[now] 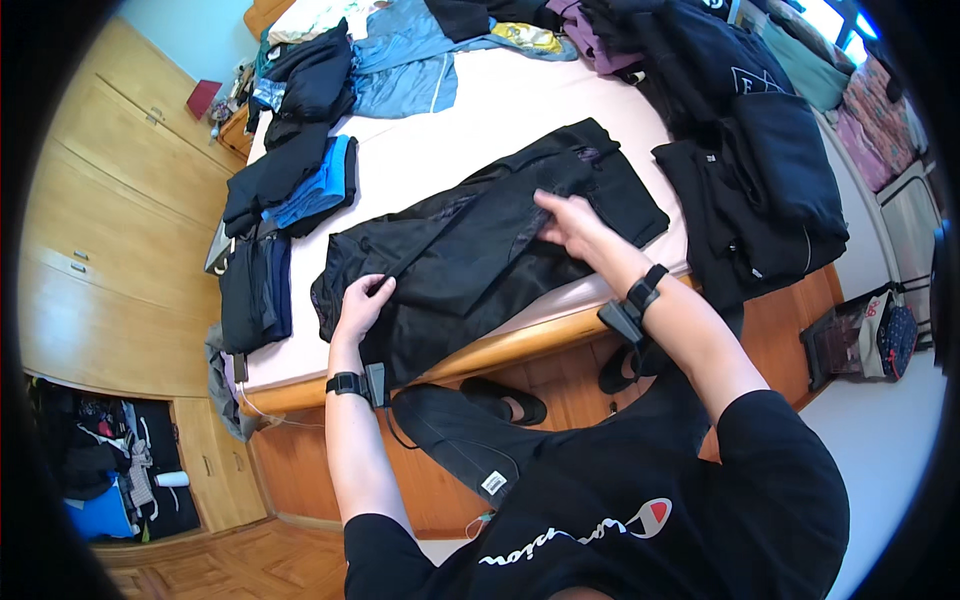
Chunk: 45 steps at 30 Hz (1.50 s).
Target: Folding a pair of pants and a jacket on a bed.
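A long black garment (470,240) with slightly shiny fabric lies spread across the near part of the bed; its exact kind is hard to tell. One layer is folded over along its length, and the near edge hangs over the bed's wooden rim. My left hand (362,305) pinches the cloth at the garment's left part, thumb on top. At the right part, my right hand (572,222) grips a fold of the same cloth, its fingers partly hidden by fabric. Each wrist wears a black strap with a small device.
Folded dark clothes (255,295) and a pile with a blue garment (318,190) line the bed's left side. Black clothes (760,200) are stacked on the right. More clothes (405,70) lie at the far end. The wooden bed edge (500,335) is close to my legs.
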Motion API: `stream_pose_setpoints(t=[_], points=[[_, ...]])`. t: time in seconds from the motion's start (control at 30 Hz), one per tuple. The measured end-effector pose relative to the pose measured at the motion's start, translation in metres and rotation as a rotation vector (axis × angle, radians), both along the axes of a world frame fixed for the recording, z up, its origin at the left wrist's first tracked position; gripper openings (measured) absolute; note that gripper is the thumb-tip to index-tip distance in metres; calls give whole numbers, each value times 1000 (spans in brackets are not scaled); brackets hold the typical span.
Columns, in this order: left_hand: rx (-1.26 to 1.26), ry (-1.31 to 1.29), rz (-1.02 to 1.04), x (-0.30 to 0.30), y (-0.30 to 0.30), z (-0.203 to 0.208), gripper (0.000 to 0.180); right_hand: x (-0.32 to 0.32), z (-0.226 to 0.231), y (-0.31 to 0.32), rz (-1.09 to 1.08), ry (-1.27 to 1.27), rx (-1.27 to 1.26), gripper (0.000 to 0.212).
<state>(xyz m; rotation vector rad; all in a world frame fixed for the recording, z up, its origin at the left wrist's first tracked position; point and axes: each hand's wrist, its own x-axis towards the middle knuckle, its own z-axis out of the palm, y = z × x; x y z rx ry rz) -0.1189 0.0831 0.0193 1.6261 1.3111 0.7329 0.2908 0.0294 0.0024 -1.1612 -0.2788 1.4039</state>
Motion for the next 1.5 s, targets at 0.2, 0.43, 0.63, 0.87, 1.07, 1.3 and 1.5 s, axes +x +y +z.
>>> stream_pose_setpoints(t=[0.2, 0.43, 0.63, 0.87, 1.07, 1.3, 1.5], points=[[35, 56, 24, 0, 25, -4, 29, 30, 20, 40, -259, -61, -12, 41], [362, 591, 181, 21, 39, 10, 21, 67, 9, 26, -77, -704, -164, 47], [751, 575, -31, 109, -4, 56, 29, 50, 48, -1, -61, -1907, 500, 48], [588, 921, -185, 179, -22, -7, 67, 87, 5, 5, 324, -2180, 134, 58], [463, 884, -174, 170, -17, 0, 68, 127, 42, -49, -88, -1684, -50, 44], [743, 667, -307, 267, -36, 0, 67, 74, 15, -133, -626, 62, 15, 49], [705, 686, -333, 300, -36, -21, 65, 121, -17, -89, -395, 816, 353, 53]])
